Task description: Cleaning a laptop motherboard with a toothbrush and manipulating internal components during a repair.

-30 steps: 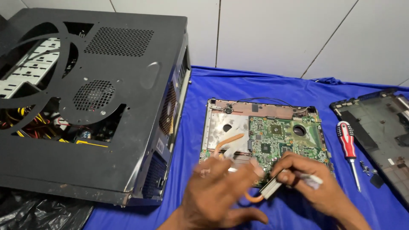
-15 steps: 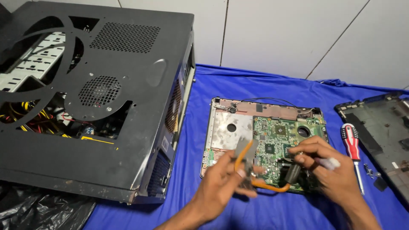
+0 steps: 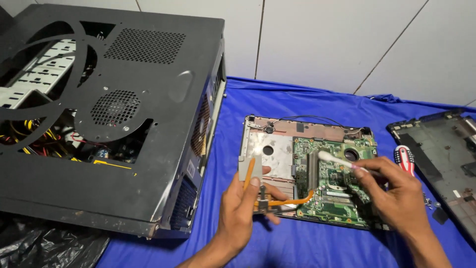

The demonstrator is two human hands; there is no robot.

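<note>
Wires fill black computer case; left hand holds heatpipe.

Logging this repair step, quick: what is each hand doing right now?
Left hand: closed on the copper heat pipe assembly.
Right hand: closed on a cotton swab over the laptop motherboard.
</note>
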